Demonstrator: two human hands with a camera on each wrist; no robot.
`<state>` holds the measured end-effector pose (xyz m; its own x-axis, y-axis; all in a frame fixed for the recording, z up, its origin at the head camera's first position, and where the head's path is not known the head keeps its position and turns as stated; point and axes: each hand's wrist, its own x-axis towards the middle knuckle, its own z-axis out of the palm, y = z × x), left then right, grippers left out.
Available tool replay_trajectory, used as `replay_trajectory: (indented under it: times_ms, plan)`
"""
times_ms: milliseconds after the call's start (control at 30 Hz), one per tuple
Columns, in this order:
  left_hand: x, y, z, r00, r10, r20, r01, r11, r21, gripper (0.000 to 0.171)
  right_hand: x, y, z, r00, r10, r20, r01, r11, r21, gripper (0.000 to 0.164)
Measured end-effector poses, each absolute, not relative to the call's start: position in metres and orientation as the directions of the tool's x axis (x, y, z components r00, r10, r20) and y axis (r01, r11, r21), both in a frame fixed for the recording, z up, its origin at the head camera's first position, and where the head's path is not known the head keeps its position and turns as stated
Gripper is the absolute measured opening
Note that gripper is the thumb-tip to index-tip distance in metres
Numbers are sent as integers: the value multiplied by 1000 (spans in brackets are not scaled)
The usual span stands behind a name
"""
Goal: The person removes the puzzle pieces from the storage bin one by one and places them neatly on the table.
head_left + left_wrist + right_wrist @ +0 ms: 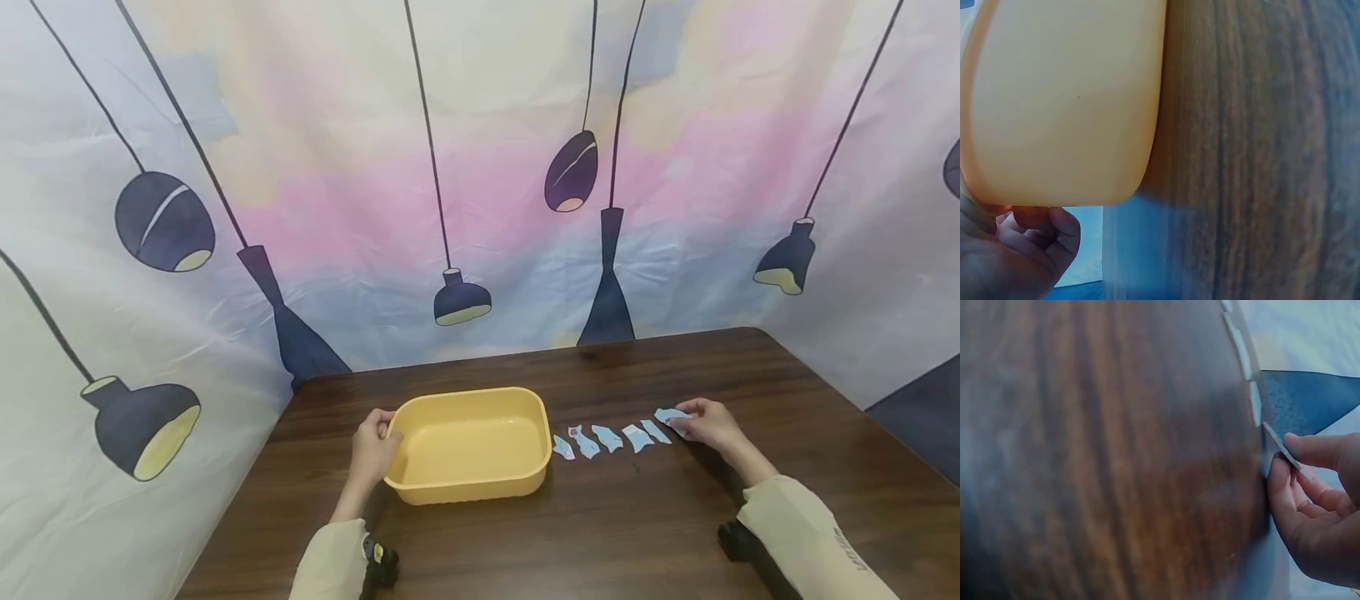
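Note:
A yellow plastic basin [468, 483] stands on the dark wooden table, its inside bare. My left hand [372, 450] grips its left rim, thumb over the edge and fingers curled against the outer wall; the left wrist view shows those fingers below the basin's end [1066, 112]. To the right of the basin, several torn light-blue paper pieces [607, 438] lie in a row. At the row's right end my right hand [708, 423] pinches one more torn piece [670, 415] between thumb and fingers. In the right wrist view this piece [1285, 452] is seen edge-on, tilted against the tabletop.
The brown wooden table [600, 533] reaches back to a hanging cloth [510, 217] printed with lamps. Dark wrist-worn devices [382, 564] sit under both sleeves, close to the tabletop.

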<state>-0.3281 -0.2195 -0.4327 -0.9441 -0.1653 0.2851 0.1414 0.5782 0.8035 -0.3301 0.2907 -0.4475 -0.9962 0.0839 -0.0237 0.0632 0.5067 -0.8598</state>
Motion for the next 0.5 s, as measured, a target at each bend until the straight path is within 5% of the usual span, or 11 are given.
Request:
replay_trajectory:
  times_ms: [500]
  plan:
    - [-328,-226,-429,-959,-160,235,92,607,789,35,-325,280,-446,-997,48,58,1,773,-635,39]
